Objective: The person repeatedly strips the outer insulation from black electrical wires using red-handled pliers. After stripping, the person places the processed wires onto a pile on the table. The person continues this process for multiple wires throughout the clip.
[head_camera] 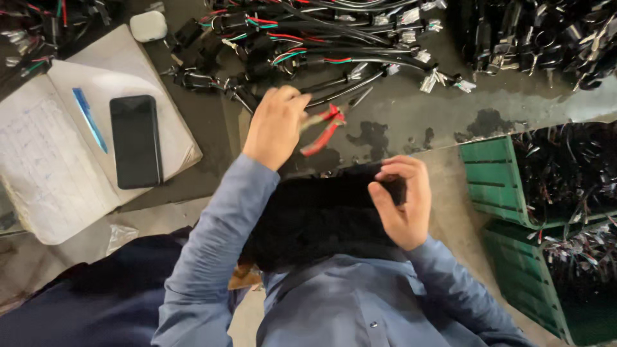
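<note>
Black cloth (308, 218) hiding lap, right hand (402, 202) pinching it, left hand (275, 125) covering red-handled pliers (324, 132)

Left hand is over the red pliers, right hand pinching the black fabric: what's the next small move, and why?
Probably close the left hand on the red-handled pliers and lift them. The hand sits over the handles, blurred, so grip is unclear, while the right hand pinches the black fabric.
</note>
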